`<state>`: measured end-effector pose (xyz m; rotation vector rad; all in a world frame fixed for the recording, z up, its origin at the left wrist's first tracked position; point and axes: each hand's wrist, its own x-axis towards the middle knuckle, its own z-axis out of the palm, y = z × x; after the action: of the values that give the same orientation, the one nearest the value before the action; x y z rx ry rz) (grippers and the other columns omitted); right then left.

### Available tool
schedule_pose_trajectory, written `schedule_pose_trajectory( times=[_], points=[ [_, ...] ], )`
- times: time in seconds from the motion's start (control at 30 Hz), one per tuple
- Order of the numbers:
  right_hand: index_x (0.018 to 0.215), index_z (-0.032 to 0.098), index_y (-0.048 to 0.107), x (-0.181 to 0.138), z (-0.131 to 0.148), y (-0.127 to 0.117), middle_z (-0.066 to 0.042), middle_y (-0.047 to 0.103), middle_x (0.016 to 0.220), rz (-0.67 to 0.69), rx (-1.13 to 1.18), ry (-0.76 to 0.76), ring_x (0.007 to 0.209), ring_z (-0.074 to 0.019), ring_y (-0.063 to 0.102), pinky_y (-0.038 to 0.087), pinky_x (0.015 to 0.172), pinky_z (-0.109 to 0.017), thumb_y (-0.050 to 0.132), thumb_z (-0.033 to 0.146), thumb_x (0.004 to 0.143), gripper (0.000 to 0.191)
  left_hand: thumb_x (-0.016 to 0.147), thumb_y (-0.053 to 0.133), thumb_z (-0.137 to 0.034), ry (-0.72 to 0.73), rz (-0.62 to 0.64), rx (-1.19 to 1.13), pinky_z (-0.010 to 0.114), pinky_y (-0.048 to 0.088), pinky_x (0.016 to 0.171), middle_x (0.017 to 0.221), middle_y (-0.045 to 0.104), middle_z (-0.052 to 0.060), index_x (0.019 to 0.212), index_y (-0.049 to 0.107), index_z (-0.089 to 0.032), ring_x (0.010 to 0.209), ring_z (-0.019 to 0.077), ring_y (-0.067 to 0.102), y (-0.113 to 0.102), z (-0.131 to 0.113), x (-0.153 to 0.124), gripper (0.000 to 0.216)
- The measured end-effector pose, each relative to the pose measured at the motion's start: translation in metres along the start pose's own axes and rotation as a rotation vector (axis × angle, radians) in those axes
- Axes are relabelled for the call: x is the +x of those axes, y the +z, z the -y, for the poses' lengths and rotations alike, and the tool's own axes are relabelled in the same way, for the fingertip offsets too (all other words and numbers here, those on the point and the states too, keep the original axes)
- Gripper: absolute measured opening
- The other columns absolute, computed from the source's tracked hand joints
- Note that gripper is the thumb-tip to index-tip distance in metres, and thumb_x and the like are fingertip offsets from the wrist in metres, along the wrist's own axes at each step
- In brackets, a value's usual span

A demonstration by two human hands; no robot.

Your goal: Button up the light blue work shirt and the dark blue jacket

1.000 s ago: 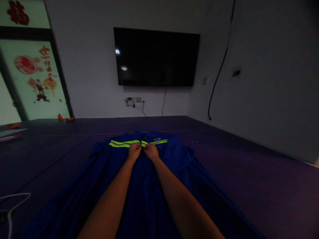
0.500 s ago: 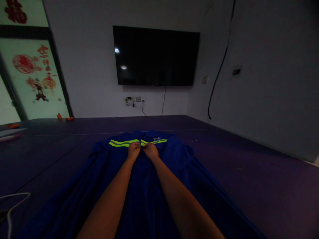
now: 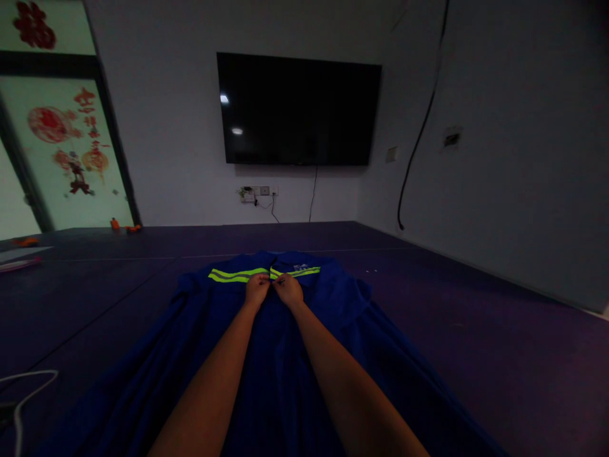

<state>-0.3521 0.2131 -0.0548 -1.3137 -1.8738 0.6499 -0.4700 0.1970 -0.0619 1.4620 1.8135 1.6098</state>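
Note:
A blue work jacket (image 3: 342,304) lies spread out, front side up, its collar at the far end and its sleeves running back toward me. Yellow-green reflective strips (image 3: 233,276) cross the chest, with a small pale print above the right one. My left hand (image 3: 257,289) is closed on the front edge of the jacket, just below the strip. Close beside it, my right hand (image 3: 288,290) pinches the other front edge. The fingertips nearly meet at the middle opening; whatever small part lies between them is hidden.
The jacket rests on a dark purple floor (image 3: 476,355). A white cable (image 3: 38,374) lies at the near left. Small orange objects (image 3: 133,228) sit by the glass door (image 3: 95,158). A television (image 3: 299,111) hangs on the far wall; a black cable (image 3: 419,139) dangles at right.
Both hands stay at the jacket's front opening, with only slight finger movement. The whole view has shifted a little.

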Motion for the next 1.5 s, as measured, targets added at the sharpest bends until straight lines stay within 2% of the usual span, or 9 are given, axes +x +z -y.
schedule_pose_trajectory(
  times=[0.23,0.47,1.07,1.5],
  points=[
    [0.083,0.020,0.065,-0.0001,-0.0015,-0.0001,-0.002,0.065,0.072,0.011,0.012,-0.007,0.067,-0.0129,0.060,0.037,0.056,-0.018,0.059,0.029,0.071,0.016,0.069,0.055,-0.017,0.004,-0.008,0.033,0.021,0.043,0.056,0.061,0.061,-0.001,0.080,0.063,-0.014,0.057,0.0112,0.057,0.0011,0.0011,0.0020,0.014],
    [0.078,0.021,0.065,0.0016,-0.0032,0.0013,-0.001,0.065,0.073,0.008,0.018,-0.010,0.066,-0.0120,0.059,0.038,0.059,-0.019,0.062,0.027,0.068,0.011,0.068,0.055,-0.012,0.003,-0.008,0.067,0.020,0.041,0.055,0.058,0.060,-0.001,0.088,0.063,-0.014,0.054,0.0107,0.055,-0.0009,0.0005,0.0011,0.021],
    [0.077,0.020,0.065,0.0005,-0.0035,0.0025,0.000,0.065,0.070,-0.018,0.022,-0.024,0.063,-0.0119,0.060,0.036,0.053,-0.018,0.063,0.027,0.068,0.012,0.067,0.053,-0.006,0.000,-0.005,0.052,0.021,0.043,0.058,0.062,0.062,0.000,0.088,0.063,-0.014,0.058,0.0114,0.057,-0.0015,-0.0014,-0.0009,0.024],
    [0.074,0.018,0.067,0.0012,-0.0035,0.0043,-0.004,0.068,0.074,-0.067,0.005,-0.032,0.070,-0.0143,0.062,0.041,0.059,-0.018,0.062,0.022,0.066,0.010,0.066,0.055,-0.007,-0.008,-0.002,0.004,0.020,0.043,0.056,0.061,0.061,-0.001,0.087,0.063,-0.014,0.057,0.0108,0.057,-0.0002,0.0016,0.0011,0.025]
  ],
)
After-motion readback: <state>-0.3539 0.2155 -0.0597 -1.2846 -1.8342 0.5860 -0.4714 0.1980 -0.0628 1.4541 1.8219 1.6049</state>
